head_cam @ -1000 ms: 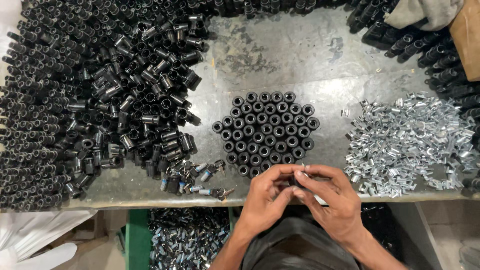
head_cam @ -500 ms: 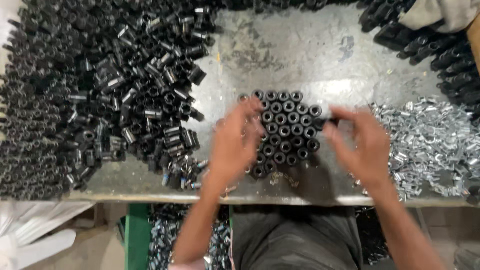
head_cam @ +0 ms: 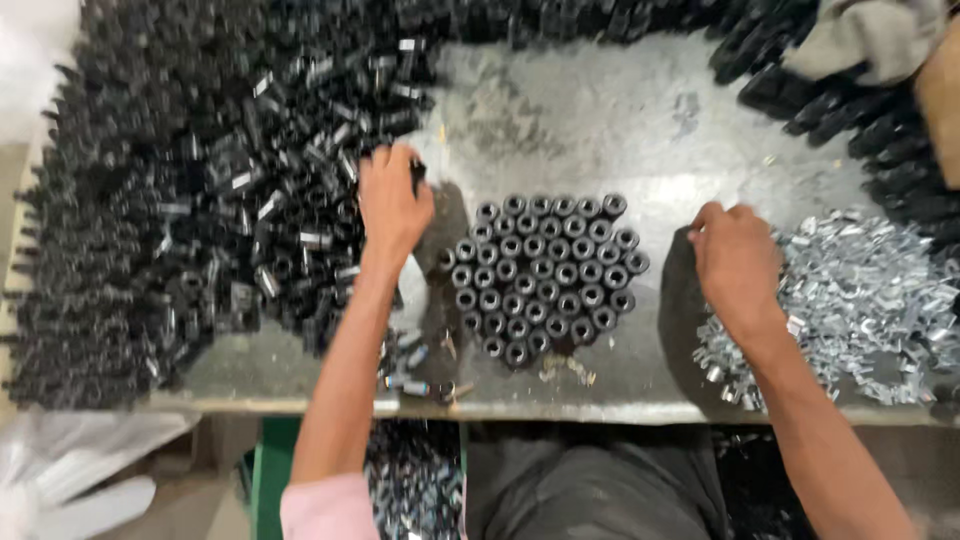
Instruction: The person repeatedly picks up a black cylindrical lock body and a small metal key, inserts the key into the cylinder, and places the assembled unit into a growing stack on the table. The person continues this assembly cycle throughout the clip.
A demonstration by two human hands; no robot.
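My left hand (head_cam: pixel 392 205) reaches into the right edge of a big heap of short black tubes (head_cam: pixel 200 220), its fingers curled round one black tube (head_cam: pixel 417 176). My right hand (head_cam: pixel 735 260) rests at the left edge of a pile of small silver metal clips (head_cam: pixel 860 290), fingers bent down and their tips hidden. Between the hands stands a tight cluster of upright black tubes (head_cam: pixel 545 280) on the grey metal table (head_cam: pixel 600 120). The picture is blurred by motion.
More black tubes (head_cam: pixel 850 110) lie along the back and the right rear corner, under a grey cloth (head_cam: pixel 870 35). A few loose parts (head_cam: pixel 420 385) sit near the table's front edge. Below it are a bin of silver parts (head_cam: pixel 415 480) and white plastic (head_cam: pixel 80 480).
Both hands left the front edge, where they were joined over a small part. They passed over the upright cluster and spread apart, the left to the black heap, the right to the silver clips.
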